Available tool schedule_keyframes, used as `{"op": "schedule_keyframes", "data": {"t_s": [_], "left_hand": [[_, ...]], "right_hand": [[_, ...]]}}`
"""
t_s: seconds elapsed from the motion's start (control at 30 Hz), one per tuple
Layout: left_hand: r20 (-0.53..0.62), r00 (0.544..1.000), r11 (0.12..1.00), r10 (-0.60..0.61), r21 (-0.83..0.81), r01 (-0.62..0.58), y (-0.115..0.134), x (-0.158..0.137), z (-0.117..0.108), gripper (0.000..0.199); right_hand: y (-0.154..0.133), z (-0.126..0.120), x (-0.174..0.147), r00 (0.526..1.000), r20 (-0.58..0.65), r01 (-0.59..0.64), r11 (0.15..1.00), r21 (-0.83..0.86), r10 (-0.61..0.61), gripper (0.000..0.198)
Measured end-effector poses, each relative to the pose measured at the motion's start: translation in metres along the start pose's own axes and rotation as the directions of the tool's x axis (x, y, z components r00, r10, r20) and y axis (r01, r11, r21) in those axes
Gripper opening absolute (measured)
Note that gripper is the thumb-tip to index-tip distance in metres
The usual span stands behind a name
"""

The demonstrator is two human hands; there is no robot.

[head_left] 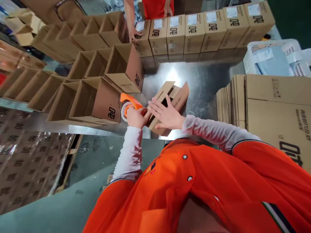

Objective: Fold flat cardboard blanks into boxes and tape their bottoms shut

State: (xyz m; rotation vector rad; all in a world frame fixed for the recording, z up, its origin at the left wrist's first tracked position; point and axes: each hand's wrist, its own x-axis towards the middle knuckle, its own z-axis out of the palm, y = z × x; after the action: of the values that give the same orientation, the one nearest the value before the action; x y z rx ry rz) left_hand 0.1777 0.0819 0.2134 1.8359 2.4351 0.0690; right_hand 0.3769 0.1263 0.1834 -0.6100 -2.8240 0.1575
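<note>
Spanning the workspace, a smooth, reflective metal tabletop (206, 89) is seen; open room is left between stacked flat cardboard (274, 113) and one brown cardboard carton (179, 102). The carton is set at the near edge, long axis slanted away rightward, far end splayed. Right hand (167, 115): fingers spread, laid across it. Left hand (136, 117): fingers closed around orange tape dispenser (131, 98).

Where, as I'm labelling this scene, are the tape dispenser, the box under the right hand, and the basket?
Tape dispenser (132, 100): head view, on its orange body.
Box (179, 99): head view, on a raised, printed flap.
Basket (269, 45): head view, on its perforated far wall.
</note>
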Motion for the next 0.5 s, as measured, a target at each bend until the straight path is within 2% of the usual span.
{"op": "schedule_keyframes", "data": {"t_s": [0.1, 0.17, 0.23, 0.3, 0.37, 0.43, 0.5], "left_hand": [[-0.038, 0.999, 0.997, 0.002, -0.083, -0.005, 0.002, -0.006, 0.006, 0.039], [-0.044, 0.999, 0.994, 0.01, -0.105, -0.015, 0.0, -0.007, 0.008, 0.038], [-0.088, 0.996, 0.982, -0.017, -0.186, 0.0, -0.007, -0.011, 0.006, 0.052], [-0.192, 0.981, 0.929, -0.037, -0.368, -0.037, -0.016, -0.018, 0.002, 0.079], [-0.338, 0.941, 0.824, -0.036, -0.542, -0.163, -0.021, -0.025, 0.0, 0.098], [-0.468, 0.883, 0.735, 0.012, -0.595, -0.325, -0.018, -0.027, 0.001, 0.099], [-0.545, 0.837, 0.691, 0.047, -0.587, -0.421, -0.008, -0.024, 0.008, 0.094]], "right_hand": [[0.011, 0.011, 0.016, 0.99, 0.134, 0.028, 0.996, 0.088, -0.04, 0.077], [0.017, 0.02, 0.022, 0.985, 0.167, 0.013, 0.984, 0.176, -0.043, 0.072], [0.024, 0.028, 0.024, 0.986, 0.163, -0.017, 0.957, 0.289, -0.032, 0.066], [0.034, 0.034, 0.023, 0.987, 0.162, -0.064, 0.9, 0.432, -0.008, 0.057], [0.047, 0.036, 0.023, 0.986, 0.159, -0.131, 0.791, 0.597, 0.043, 0.052], [0.06, 0.034, 0.023, 0.979, 0.151, -0.203, 0.631, 0.748, 0.136, 0.049], [0.068, 0.029, 0.025, 0.955, 0.152, -0.258, 0.455, 0.852, 0.256, 0.042]]}}
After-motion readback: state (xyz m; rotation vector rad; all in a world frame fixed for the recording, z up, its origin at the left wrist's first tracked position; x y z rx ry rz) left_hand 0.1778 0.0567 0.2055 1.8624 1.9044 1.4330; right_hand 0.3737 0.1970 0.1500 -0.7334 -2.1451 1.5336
